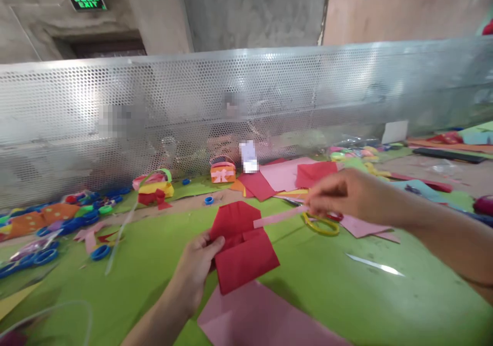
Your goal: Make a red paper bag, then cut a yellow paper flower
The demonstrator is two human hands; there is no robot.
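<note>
My left hand (198, 269) grips the left edge of a folded red paper piece (246, 258), thumb on top, held over the green tabletop (327, 284). Its upper flap stands open with cut corners. Between the fingertips of my right hand (342, 194) is one end of a narrow pink paper strip (279, 216). The strip's other end lies against the right side of the red flap; whether it is stuck there I cannot tell. Below the red piece lies a pink paper sheet (262, 315). Yellow-handled scissors (323, 225) rest under my right hand.
A perforated metal screen (269, 94) runs along the back. Before it stand a small orange paper bag with a pink bow (222, 174) and a yellow-and-red one (156, 189). Blue-handled scissors (46, 255) lie left. A shiny pointed sliver (375, 265) lies right.
</note>
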